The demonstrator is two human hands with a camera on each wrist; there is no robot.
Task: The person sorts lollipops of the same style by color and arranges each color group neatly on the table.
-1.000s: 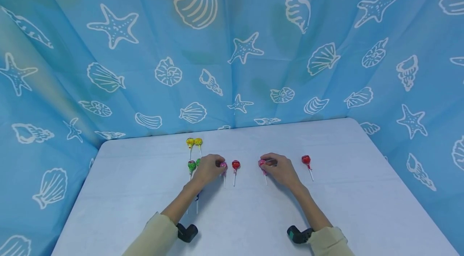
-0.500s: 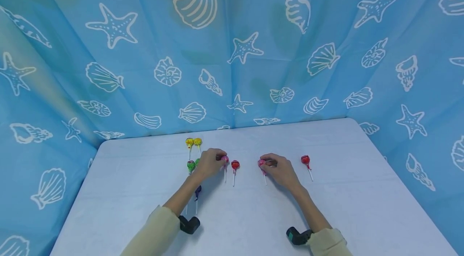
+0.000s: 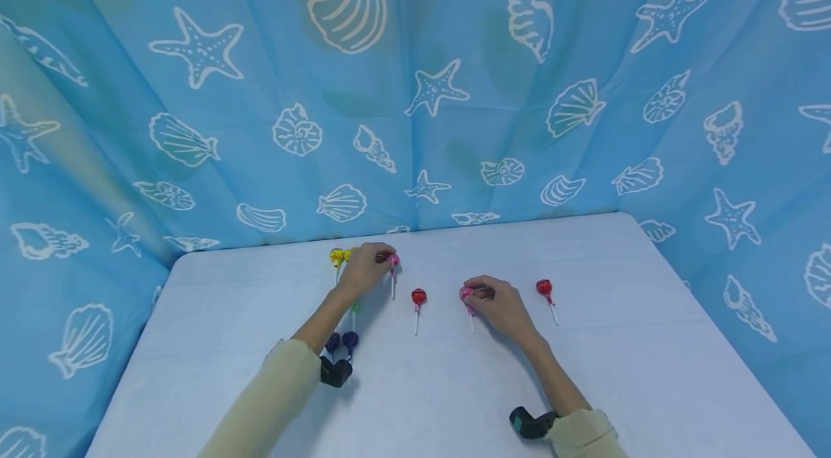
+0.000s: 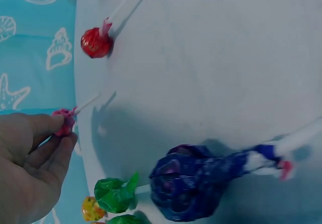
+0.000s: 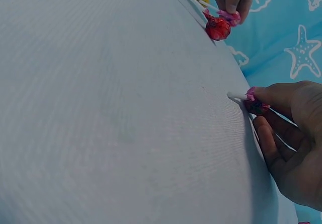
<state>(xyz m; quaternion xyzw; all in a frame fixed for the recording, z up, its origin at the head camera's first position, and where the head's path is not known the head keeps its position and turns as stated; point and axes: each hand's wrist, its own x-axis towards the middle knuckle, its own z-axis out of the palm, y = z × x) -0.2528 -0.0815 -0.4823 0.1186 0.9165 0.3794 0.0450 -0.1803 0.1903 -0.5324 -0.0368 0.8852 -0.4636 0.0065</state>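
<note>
Between the thumb and fingers of my left hand [image 3: 365, 269] is the ball of a pink lollipop [image 3: 393, 260], its white stick pointing down towards me. The left wrist view shows this pinch and the lollipop's shadow on the table. My right hand [image 3: 498, 305] pinches another pink lollipop [image 3: 466, 293] by its head, low at the table, right of centre. A red lollipop [image 3: 418, 296] lies between the two hands. A second red lollipop [image 3: 544, 288] lies right of my right hand.
Yellow lollipops [image 3: 336, 257] lie at the back left, partly behind my left hand. Green lollipops [image 4: 113, 195] are mostly hidden by my left arm in the head view. Two dark purple lollipops [image 3: 350, 340] lie nearer me. A blue shell-print curtain [image 3: 415, 83] hangs behind the white table [image 3: 649, 342].
My left hand has lifted its pink lollipop and carried it away from me, slightly left, towards the yellow ones. The purple lollipops have come into view. My right hand has stayed in place.
</note>
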